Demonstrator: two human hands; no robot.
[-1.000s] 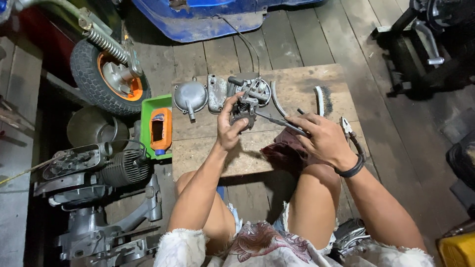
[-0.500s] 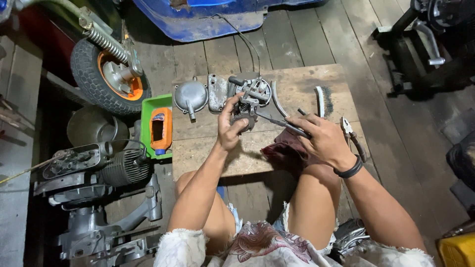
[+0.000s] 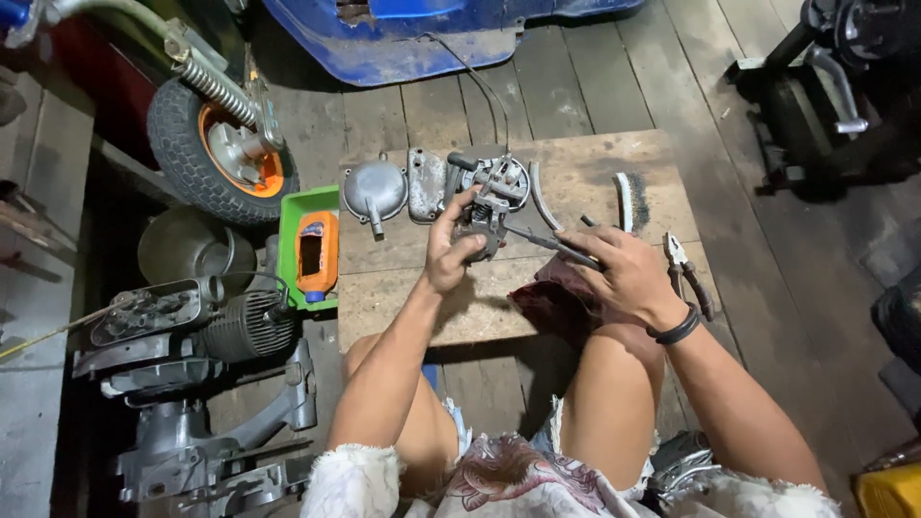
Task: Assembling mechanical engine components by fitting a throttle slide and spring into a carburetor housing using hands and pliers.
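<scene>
Rough wooden planks make up the floor, and on them lies a flat, worn plywood surface (image 3: 595,168) in front of the seated person's bare knees. Over the middle of that surface the left hand (image 3: 451,251) is curled around a small grey metal carburettor-like part (image 3: 483,219), lifting it just off the board. The right hand (image 3: 624,273), with a black band at the wrist, is closed around the handle of a thin dark screwdriver (image 3: 537,240) whose tip meets the part. Under the right hand lies a dark red rag (image 3: 547,305). Just behind the part sit a round grey metal cover (image 3: 374,192), a flat grey metal plate (image 3: 425,184) and a curved metal strip (image 3: 539,197). A wire brush (image 3: 628,200) and a pair of pliers (image 3: 683,264) lie to the right. At the left edge stands a green plastic tray (image 3: 291,240) holding an orange bottle (image 3: 317,254). Further left are a small wheel with an orange hub (image 3: 216,149) and a grey finned engine (image 3: 225,326); blue bodywork (image 3: 432,38) stands behind.
</scene>
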